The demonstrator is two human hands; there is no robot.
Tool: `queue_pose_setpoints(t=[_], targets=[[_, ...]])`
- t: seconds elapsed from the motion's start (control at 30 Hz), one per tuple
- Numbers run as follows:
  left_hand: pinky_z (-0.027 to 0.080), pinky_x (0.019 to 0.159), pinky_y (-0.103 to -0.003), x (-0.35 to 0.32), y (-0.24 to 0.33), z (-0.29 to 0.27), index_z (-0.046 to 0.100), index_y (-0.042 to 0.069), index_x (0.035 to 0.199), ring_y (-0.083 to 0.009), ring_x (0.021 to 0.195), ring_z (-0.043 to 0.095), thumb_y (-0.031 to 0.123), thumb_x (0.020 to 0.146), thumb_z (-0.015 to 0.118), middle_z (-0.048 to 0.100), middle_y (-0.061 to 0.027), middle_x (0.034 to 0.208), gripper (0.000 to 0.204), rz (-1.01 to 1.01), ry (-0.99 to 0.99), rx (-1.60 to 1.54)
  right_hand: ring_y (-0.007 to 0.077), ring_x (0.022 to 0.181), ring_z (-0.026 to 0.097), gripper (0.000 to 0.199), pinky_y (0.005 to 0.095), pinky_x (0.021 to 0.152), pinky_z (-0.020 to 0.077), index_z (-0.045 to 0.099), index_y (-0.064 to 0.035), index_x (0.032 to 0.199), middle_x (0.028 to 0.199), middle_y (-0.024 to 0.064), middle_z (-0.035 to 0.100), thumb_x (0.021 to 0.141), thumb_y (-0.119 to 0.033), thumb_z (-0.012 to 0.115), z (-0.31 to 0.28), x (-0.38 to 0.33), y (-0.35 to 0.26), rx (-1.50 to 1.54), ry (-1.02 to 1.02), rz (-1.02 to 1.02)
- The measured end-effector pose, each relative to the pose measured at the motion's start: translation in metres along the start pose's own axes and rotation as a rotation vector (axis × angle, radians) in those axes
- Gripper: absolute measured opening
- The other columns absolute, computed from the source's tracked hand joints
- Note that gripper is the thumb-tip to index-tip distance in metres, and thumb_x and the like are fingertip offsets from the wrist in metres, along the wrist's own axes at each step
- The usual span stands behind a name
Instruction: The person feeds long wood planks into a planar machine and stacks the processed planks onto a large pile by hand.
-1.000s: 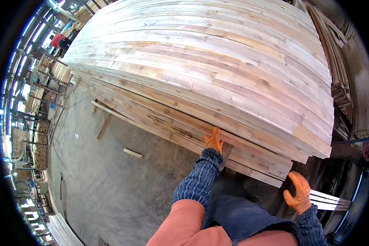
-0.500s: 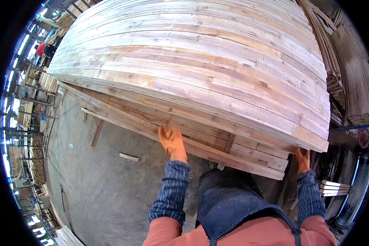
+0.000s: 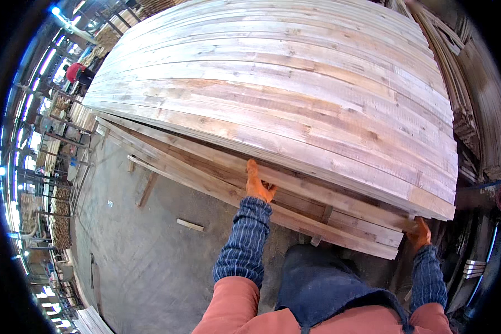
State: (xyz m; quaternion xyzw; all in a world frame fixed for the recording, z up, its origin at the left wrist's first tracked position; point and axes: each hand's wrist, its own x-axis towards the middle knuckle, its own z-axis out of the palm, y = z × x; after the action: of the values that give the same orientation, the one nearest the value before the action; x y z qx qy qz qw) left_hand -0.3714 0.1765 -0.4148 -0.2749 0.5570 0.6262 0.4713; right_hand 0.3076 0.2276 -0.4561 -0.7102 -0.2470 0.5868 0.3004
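Note:
A wide stack of long, pale wooden boards [image 3: 273, 89] fills the upper middle, its boards lying side by side. Along its near side runs a single long wooden board [image 3: 317, 189], with a dark gap between it and the stack's top. My left hand [image 3: 260, 186], in an orange glove, is closed on this board near its middle, thumb up against its face and fingers curled below. At the board's right end, my right hand [image 3: 420, 235], also orange-gloved, grips it just under the stack's corner; some of its fingers are hidden.
Lower boards [image 3: 350, 236] stick out toward me beneath the stack, over a short crosspiece [image 3: 324, 218]. A small offcut [image 3: 190, 225] lies on the concrete floor [image 3: 150, 267]. More timber [image 3: 479, 106] stands at the right. A person in red [image 3: 77, 72] is far off at left.
My left hand has gone from open fingers beside the board to a grip on it. The board has come away from the stack's edge, toward me and down. The view has shifted slightly.

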Motion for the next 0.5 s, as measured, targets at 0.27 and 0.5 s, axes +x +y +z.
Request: queue_pose_setpoints(t=[0.27, 0.5], targets=[[0.048, 0.112, -0.052, -0.017, -0.016, -0.084, 0.050, 0.011, 0.146, -0.0335, 0.132, 0.054, 0.056, 0.089, 0.079, 0.056, -0.0125, 0.146, 0.078, 0.131, -0.272, -0.157, 0.0357, 0.134, 0.057, 0.060, 0.0404, 0.115, 0.0449, 0.069, -0.0055, 0.133, 0.140, 0.0207, 0.064, 0.090, -0.047, 0.074, 0.160, -0.114, -0.092, -1.476, -0.301, -0.454], [0.050, 0.105, -0.043, -0.103, -0.134, -0.105, 0.063, 0.019, 0.137, -0.0227, 0.120, 0.062, 0.053, 0.092, 0.075, 0.068, 0.0000, 0.126, 0.058, -0.277, -0.717, -0.032, 0.0348, 0.155, 0.030, 0.098, 0.0436, 0.127, 0.0238, 0.032, -0.0066, 0.163, 0.165, 0.0232, 0.034, 0.089, -0.056, 0.074, 0.421, -0.164, -0.060, -0.923, -1.424, -0.394]])
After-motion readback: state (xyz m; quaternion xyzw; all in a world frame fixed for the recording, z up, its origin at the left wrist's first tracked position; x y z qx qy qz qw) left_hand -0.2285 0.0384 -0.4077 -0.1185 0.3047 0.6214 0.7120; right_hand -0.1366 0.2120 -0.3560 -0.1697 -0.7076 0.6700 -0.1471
